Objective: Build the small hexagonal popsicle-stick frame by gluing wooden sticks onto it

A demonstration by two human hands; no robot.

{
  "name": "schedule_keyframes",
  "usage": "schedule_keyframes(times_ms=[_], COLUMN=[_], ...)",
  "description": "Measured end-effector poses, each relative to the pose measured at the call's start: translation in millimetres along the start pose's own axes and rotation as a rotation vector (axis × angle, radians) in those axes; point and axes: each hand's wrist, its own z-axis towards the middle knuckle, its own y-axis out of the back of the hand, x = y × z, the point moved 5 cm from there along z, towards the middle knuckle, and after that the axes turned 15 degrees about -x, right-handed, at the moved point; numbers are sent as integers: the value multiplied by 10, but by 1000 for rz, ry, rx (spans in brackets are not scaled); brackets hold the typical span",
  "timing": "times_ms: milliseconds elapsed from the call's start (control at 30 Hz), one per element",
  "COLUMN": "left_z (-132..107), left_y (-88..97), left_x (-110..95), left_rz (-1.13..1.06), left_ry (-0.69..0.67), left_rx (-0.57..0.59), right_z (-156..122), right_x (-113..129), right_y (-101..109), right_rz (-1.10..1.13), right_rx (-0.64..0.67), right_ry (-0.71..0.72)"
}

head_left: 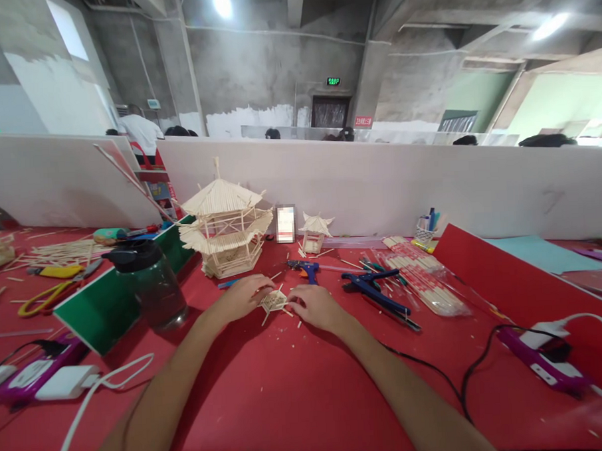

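Observation:
A small hexagonal frame of thin wooden sticks [273, 300] lies on the red tabletop, with stick ends jutting from its corners. From the left, my left hand [245, 298] curls its fingers round the frame's upper left edge. My right hand [315, 306] pinches it at the right side. The fingertips are partly hidden. Just behind my hands rests a blue glue gun [305, 270]. Farther back stand a large two-roofed pavilion model [225, 229] of sticks and a small stick pavilion [315, 233], with a phone [285, 223] between them.
A dark water bottle [151, 285] stands left by a green board [100, 321]. To the right lie a blue-handled cutter [376, 292] and packs of sticks [427, 276]. Power strips [543, 358] and cables flank both sides. A white partition [359, 190] closes the back.

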Motion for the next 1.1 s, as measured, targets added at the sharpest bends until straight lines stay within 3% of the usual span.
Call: schedule_keyframes(times_ms=[133,333,467,600,800,1100], left_z=[-20,2,8,9,10,-33], left_y=[-116,-248,-214,-142,-152,-173], left_x=[-139,-141,-62,57,183,185], left_rz=[-25,13,63,100,63,73], left_ry=[-31,-15,20,72,66,97], left_rx=[53,48,-8,-52,-37,6], right_z=[4,15,32,25,11,34], right_x=[-11,-12,-84,-273,-484,-603], right_y=[22,4,42,122,110,15], right_rz=[7,4,3,-177,-356,-361], right_rx=[-41,-71,-121,-184,-97,-16], right_ry=[-32,-59,-101,-159,-279,-328])
